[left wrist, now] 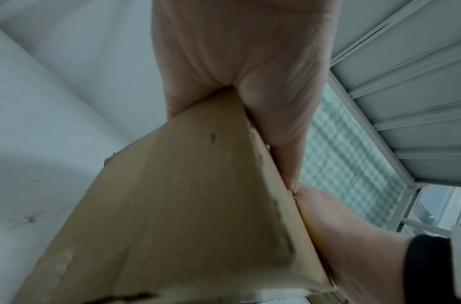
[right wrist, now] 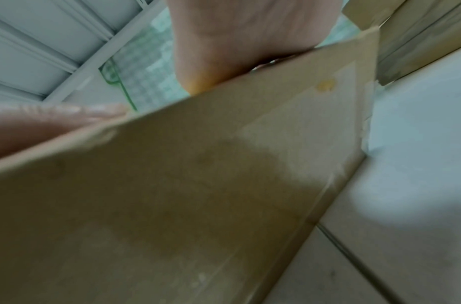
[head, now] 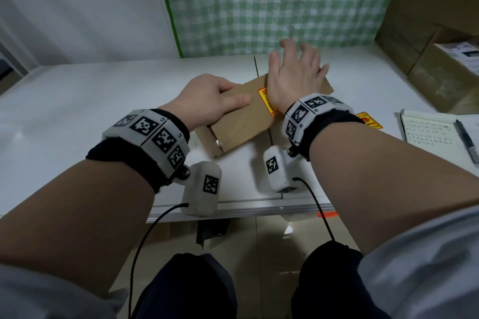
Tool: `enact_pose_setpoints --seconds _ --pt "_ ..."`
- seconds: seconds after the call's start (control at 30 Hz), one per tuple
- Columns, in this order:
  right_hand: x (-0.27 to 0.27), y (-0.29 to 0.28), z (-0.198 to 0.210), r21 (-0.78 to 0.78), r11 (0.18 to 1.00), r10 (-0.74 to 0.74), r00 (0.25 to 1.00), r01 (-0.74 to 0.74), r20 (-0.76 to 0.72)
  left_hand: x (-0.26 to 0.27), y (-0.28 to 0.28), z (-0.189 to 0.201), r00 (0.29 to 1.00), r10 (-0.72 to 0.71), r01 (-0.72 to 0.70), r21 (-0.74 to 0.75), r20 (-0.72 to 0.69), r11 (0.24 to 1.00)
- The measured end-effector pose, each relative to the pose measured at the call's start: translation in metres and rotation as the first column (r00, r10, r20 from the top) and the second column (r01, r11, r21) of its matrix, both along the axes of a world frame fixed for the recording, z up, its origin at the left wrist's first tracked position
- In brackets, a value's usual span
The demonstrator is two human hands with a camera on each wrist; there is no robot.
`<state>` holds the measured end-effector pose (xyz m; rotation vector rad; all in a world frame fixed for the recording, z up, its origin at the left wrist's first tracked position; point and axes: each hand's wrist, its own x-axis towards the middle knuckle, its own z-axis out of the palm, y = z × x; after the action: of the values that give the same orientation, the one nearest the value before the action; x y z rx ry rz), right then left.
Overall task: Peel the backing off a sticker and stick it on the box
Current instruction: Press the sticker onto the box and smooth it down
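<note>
A flat brown cardboard box (head: 241, 122) lies askew in the middle of the white table (head: 90, 101). On its top sits a yellow and red sticker (head: 267, 103), mostly covered by my right hand (head: 295, 72). That hand lies flat on the box with fingers spread, its heel on the sticker. My left hand (head: 207, 101) grips the box's left end, thumb on top and fingers curled over the far edge. In the left wrist view the box (left wrist: 185, 205) is clamped in the left hand (left wrist: 237, 61). The right wrist view shows the palm (right wrist: 237, 41) on the box (right wrist: 198, 195).
Another yellow and red sticker (head: 369, 120) lies on the table right of my right wrist. A notebook (head: 430, 132) with a pen (head: 466, 140) sits at the right edge. Stacked cardboard boxes (head: 440, 46) stand at the back right. The table's front edge (head: 233, 211) is close to me.
</note>
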<state>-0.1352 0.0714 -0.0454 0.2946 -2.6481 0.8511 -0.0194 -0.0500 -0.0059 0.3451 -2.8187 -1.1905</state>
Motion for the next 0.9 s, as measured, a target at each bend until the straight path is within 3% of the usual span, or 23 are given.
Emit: enact_pose_setpoints --seconds 0.2,0.27,0.4,0.53,0.63,0.83,0.9 --pt "0.002 0.025 0.005 0.06 0.997 -0.057 0.988 0.049 0.144 0.003 0.001 0.0 1.0 -0.008 0.009 -0.035 0.011 0.999" --pt "0.004 0.038 0.008 0.087 0.995 -0.063 0.98 0.047 0.19 0.0 0.001 0.002 0.998 -0.018 0.027 -0.155 0.058 0.988" --pt "0.014 0.047 0.017 0.084 0.994 0.044 0.96 -0.069 0.278 -0.006 0.012 0.015 0.983 -0.004 0.111 -0.581 0.182 0.806" --pt "0.017 0.057 0.029 0.072 0.986 0.12 0.937 -0.152 0.327 -0.008 0.035 0.015 0.979 -0.05 0.179 -0.71 0.2 0.681" --pt "0.016 0.061 0.034 0.053 0.986 0.133 0.941 -0.157 0.312 -0.007 0.046 0.01 0.964 0.01 0.202 -0.76 0.264 0.618" --pt "0.002 0.058 0.032 -0.053 0.988 0.154 0.973 -0.147 0.169 -0.035 0.034 0.024 0.974 0.118 0.061 -0.725 0.194 0.687" --pt "-0.008 0.056 0.033 -0.045 0.99 0.138 0.983 -0.134 0.119 -0.053 0.025 0.027 0.971 0.165 0.018 -0.738 0.174 0.675"
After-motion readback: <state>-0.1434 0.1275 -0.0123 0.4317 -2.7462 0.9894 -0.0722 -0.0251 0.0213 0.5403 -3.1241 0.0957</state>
